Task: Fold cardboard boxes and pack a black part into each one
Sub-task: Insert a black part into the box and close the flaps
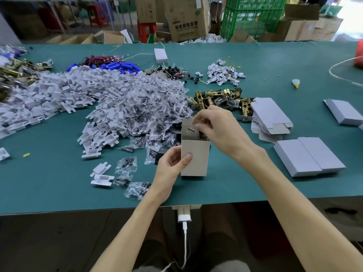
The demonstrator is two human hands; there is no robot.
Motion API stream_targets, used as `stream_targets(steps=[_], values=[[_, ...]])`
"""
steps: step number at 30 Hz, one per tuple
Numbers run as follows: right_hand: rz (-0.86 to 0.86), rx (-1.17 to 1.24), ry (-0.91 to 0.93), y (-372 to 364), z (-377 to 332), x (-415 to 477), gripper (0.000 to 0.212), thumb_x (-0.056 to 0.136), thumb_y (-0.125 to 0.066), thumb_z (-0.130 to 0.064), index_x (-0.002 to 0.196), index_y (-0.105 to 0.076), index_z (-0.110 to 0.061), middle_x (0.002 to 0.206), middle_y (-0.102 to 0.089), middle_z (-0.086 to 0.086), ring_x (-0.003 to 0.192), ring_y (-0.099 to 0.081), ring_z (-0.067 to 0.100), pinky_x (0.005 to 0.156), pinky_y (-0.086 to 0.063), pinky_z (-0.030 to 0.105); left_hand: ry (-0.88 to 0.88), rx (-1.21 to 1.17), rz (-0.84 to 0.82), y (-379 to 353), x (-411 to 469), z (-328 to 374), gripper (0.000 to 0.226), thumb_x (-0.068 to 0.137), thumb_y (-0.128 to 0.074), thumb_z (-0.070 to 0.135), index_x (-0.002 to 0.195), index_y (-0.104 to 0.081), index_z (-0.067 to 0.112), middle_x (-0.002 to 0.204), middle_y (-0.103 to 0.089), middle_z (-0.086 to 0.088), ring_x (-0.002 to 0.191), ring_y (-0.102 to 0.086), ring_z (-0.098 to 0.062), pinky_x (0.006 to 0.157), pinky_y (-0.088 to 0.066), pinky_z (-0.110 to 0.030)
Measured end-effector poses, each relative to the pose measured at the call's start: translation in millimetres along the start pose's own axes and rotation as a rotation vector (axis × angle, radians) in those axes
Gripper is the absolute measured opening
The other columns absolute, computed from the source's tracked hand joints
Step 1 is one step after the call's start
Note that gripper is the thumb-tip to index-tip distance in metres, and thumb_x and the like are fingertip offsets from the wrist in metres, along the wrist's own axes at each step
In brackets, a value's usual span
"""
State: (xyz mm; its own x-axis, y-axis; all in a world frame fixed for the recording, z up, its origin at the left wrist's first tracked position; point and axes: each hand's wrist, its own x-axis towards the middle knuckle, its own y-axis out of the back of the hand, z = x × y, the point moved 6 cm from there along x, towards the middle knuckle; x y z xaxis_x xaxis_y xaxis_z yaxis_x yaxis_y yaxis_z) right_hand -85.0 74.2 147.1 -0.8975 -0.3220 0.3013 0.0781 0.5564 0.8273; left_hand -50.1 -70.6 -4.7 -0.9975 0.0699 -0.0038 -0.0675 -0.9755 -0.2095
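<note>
A small grey cardboard box (195,158) stands upright on the green table (255,61), its top open. My left hand (170,163) grips the box's left side, thumb on the front face. My right hand (218,127) is over the open top, fingers curled and pinching something small inside the mouth; what it holds is mostly hidden. A black part (160,154) lies just behind my left hand. Flat unfolded boxes (270,116) are stacked to the right.
A big heap of white plastic inserts (64,95) and bagged screws (157,99) fills the left and middle. Brass latches (218,99) lie behind my right hand. Closed grey boxes (308,156) sit at right, with more (343,111) further back.
</note>
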Motion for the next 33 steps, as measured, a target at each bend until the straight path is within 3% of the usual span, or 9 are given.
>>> stream_targets(steps=[4, 7, 12, 15, 20, 23, 28, 33], values=[[-0.115, -0.121, 0.019, -4.1, -3.1, -1.5, 0.016, 0.101, -0.057, -0.019, 0.116, -0.063, -0.019, 0.105, -0.062, 0.001, 0.109, -0.049, 0.022, 0.089, -0.048, 0.046, -0.006, -0.027, 0.004, -0.4, 0.3, 0.4, 0.045, 0.092, -0.077, 0.027, 0.133, -0.063, 0.013, 0.123, -0.073, -0.012, 0.117, -0.068, -0.028, 0.096, -0.058, -0.037], [-0.137, -0.175, 0.029, -4.9, -6.8, -4.1, 0.019, 0.102, -0.054, -0.022, 0.121, -0.055, -0.024, 0.104, -0.060, 0.000, 0.108, -0.051, 0.023, 0.081, -0.049, 0.042, -0.010, -0.063, 0.007, -1.3, 1.8, 0.5, 0.051, 0.091, -0.076, 0.025, 0.138, -0.060, 0.019, 0.121, -0.073, -0.015, 0.116, -0.069, -0.029, 0.097, -0.058, -0.040], [-0.167, -0.337, -0.025, -12.5, -4.3, -0.6, 0.021, 0.102, -0.051, -0.015, 0.114, -0.066, -0.022, 0.111, -0.063, 0.004, 0.110, -0.058, 0.028, 0.077, -0.049, 0.039, -0.028, -0.080, 0.011, -1.4, 2.2, 1.1, 0.057, 0.090, -0.078, 0.025, 0.143, -0.057, 0.029, 0.121, -0.074, -0.014, 0.118, -0.069, -0.028, 0.100, -0.057, -0.042], [-0.264, -0.376, -0.049, -17.4, -1.2, -0.4, 0.030, 0.101, -0.049, -0.007, 0.114, -0.069, -0.024, 0.114, -0.067, 0.005, 0.111, -0.059, 0.028, 0.073, -0.044, 0.035, -0.057, -0.084, 0.000, -2.5, 0.7, 4.8, 0.059, 0.089, -0.080, 0.028, 0.141, -0.057, 0.044, 0.119, -0.074, -0.012, 0.118, -0.069, -0.027, 0.098, -0.058, -0.040], [-0.442, -0.384, -0.049, -28.0, 0.9, -6.5, 0.044, 0.096, -0.043, 0.006, 0.127, -0.063, -0.017, 0.106, -0.047, 0.003, 0.113, -0.052, 0.029, 0.081, -0.047, 0.041, -0.113, -0.029, -0.012, -3.6, -1.2, 9.2, 0.063, 0.095, -0.074, 0.023, 0.148, -0.048, 0.046, 0.120, -0.072, -0.012, 0.117, -0.069, -0.027, 0.098, -0.058, -0.041], [-0.378, -0.353, -0.071, -25.8, 1.7, -8.6, 0.041, 0.098, -0.046, 0.001, 0.132, -0.055, -0.020, 0.118, -0.048, 0.006, 0.111, -0.054, 0.030, 0.081, -0.051, 0.045, -0.129, 0.005, -0.014, -4.5, -1.8, 10.5, 0.065, 0.096, -0.071, 0.022, 0.150, -0.045, 0.045, 0.120, -0.071, -0.013, 0.116, -0.069, -0.027, 0.097, -0.058, -0.039], [-0.055, -0.246, -0.016, -10.9, 8.0, -14.1, 0.024, 0.100, -0.046, -0.003, 0.119, -0.054, -0.015, 0.122, -0.045, 0.004, 0.091, -0.054, 0.026, 0.068, -0.051, 0.044, -0.136, 0.018, -0.023, -4.2, -1.8, 10.6, 0.063, 0.097, -0.070, 0.021, 0.149, -0.046, 0.047, 0.121, -0.070, -0.016, 0.117, -0.068, -0.028, 0.098, -0.057, -0.039], [0.067, 0.136, -0.152, -22.2, 37.7, -27.1, 0.016, 0.106, -0.048, -0.015, 0.121, -0.055, -0.012, 0.118, -0.056, 0.003, 0.105, -0.056, 0.017, 0.095, -0.049, 0.041, -0.146, 0.018, -0.025, -3.7, -0.9, 10.0, 0.063, 0.096, -0.070, 0.021, 0.148, -0.047, 0.046, 0.120, -0.069, -0.015, 0.114, -0.068, -0.022, 0.092, -0.057, -0.034]])
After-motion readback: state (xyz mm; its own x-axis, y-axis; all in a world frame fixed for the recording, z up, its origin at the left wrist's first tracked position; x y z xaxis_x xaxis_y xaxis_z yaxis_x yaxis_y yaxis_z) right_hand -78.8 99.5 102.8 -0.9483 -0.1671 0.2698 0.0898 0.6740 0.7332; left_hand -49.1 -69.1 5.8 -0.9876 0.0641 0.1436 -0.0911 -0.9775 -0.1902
